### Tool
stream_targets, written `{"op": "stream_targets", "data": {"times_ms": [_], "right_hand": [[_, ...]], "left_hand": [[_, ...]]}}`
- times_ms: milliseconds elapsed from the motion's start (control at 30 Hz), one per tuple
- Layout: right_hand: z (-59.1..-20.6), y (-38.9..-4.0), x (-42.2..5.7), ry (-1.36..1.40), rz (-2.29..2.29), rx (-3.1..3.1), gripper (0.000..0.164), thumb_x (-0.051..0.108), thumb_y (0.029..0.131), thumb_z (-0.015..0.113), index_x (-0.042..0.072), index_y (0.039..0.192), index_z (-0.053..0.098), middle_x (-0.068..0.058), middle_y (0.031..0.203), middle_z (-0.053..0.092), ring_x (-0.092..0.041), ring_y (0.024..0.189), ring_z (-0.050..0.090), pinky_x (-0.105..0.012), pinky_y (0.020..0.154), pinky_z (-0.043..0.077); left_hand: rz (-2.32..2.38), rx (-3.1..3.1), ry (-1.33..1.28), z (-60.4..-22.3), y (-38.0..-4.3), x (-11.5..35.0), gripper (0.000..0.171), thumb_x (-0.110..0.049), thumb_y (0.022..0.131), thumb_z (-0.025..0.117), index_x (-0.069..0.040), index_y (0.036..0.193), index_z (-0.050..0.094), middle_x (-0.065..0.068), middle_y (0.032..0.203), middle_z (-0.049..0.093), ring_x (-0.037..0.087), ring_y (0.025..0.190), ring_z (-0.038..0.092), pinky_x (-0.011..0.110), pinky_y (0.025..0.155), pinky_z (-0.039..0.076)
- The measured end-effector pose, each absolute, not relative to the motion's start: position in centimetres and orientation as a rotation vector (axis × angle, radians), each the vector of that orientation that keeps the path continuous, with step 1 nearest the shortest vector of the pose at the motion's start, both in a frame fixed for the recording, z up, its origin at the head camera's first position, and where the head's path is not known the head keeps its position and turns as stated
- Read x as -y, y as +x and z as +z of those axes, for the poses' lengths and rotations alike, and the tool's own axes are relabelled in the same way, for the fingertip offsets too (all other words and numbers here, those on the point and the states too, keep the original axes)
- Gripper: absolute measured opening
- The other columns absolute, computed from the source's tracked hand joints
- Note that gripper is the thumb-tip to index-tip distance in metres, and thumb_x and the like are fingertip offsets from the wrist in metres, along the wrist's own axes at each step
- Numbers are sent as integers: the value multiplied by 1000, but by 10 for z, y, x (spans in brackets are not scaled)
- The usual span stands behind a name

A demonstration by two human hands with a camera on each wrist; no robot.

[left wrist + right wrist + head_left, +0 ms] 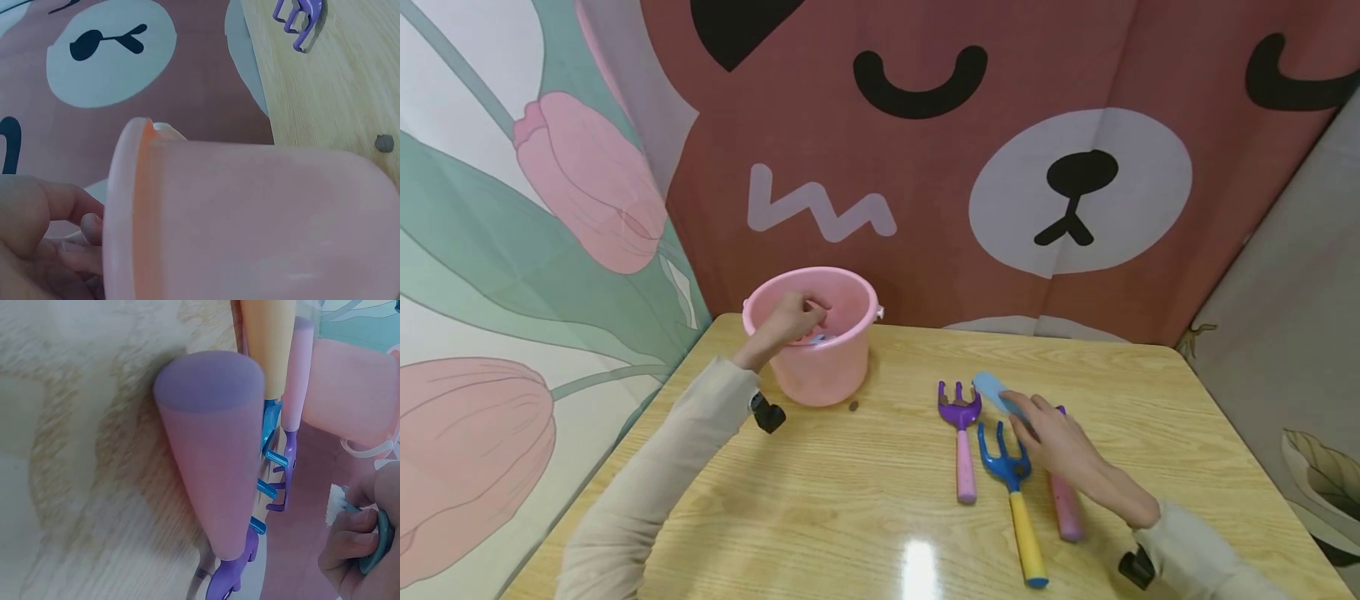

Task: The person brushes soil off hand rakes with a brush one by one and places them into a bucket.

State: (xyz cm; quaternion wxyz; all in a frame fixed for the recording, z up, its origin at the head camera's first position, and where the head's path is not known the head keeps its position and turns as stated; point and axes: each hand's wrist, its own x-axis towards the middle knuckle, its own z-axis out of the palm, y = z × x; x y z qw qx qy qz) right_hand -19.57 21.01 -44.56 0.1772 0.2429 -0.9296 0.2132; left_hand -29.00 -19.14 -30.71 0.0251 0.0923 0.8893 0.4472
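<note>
My left hand (793, 317) reaches over the near rim of a pink bucket (820, 375), fingers bent inside its mouth. A small blue-and-white thing (817, 339) shows by that hand; the bucket wall hides part of the fingers in the left wrist view. My right hand (1060, 442) grips a light blue brush (992, 390), whose white bristles (335, 505) show in the right wrist view. Below it lies a pink-handled purple tool (1065, 510), partly covered by the hand. Left of it are a blue toy rake (1022, 533) with a yellow handle and a purple toy rake (966, 467) with a pink handle.
A small dark clump (853, 406) lies on the wooden table (820, 508) beside the bucket's base. Brown bits cling to the rakes' tines. A curtain (925, 208) with a bear print hangs behind the table's back edge, and a flowered one hangs at the left.
</note>
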Motion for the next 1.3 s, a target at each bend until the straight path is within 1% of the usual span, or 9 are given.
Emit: {"op": "stream_targets", "data": {"times_ms": [133,300,467,667,867,967,1133,1200,1300], "right_hand": [[-446,-195,-211,665,610,2647,37,5,95,63,7,132,58,-6,89,58,-7,57,40,-22,41,33],[-448,-194,-213,658,611,2667,38,6,95,64,8,132,58,-9,93,60,-9,60,42,-22,42,35],[-450,-193,-216,663,622,2673,38,8,95,64,9,133,57,-10,95,61,-8,59,42,-22,42,35],[-450,-192,-219,677,625,2650,37,9,95,64,8,132,57,-10,95,61,-9,60,42,-22,43,35],[-450,-192,-219,672,623,2646,37,8,95,65,8,132,58,-11,96,62,-9,61,43,-22,44,35],[-450,-192,-220,665,621,2645,38,7,95,65,6,132,57,-12,97,63,-10,62,43,-23,45,35],[-451,-192,-221,649,606,2663,41,9,95,66,4,134,54,-15,101,63,-10,62,43,-23,45,35],[-451,-192,-222,639,606,2677,44,9,94,66,4,136,53,-17,102,63,-12,62,45,-25,46,37],[-451,-193,-222,623,596,2689,47,10,94,67,2,138,51,-23,109,64,-18,70,55,-32,52,47]], "left_hand": [[1368,-2796,301,-305,-285,187,27,-6,97,50,5,120,61,19,96,67,14,61,51,20,53,40],[1337,-2866,350,-306,-279,182,28,-1,94,49,7,116,63,21,95,69,26,76,62,21,57,44],[1375,-2891,384,-306,-274,177,29,1,90,48,8,113,64,24,98,68,29,83,65,24,63,50],[1400,-2876,391,-305,-270,174,26,-1,92,51,6,113,65,22,96,69,36,87,65,24,64,51],[1382,-2852,402,-306,-269,171,25,-1,92,53,4,112,66,18,92,70,24,78,65,24,63,51],[1383,-2836,434,-307,-267,169,25,-1,92,54,5,113,65,15,89,69,25,78,65,26,65,53],[1398,-2791,467,-310,-264,165,24,-2,93,54,5,113,64,17,88,68,35,81,65,35,67,56],[1387,-2790,485,-310,-262,164,23,-3,93,54,5,112,64,17,87,68,36,79,65,35,66,56],[1353,-2800,516,-310,-257,159,22,-3,94,53,4,111,64,16,85,68,29,70,64,29,58,52]]}}
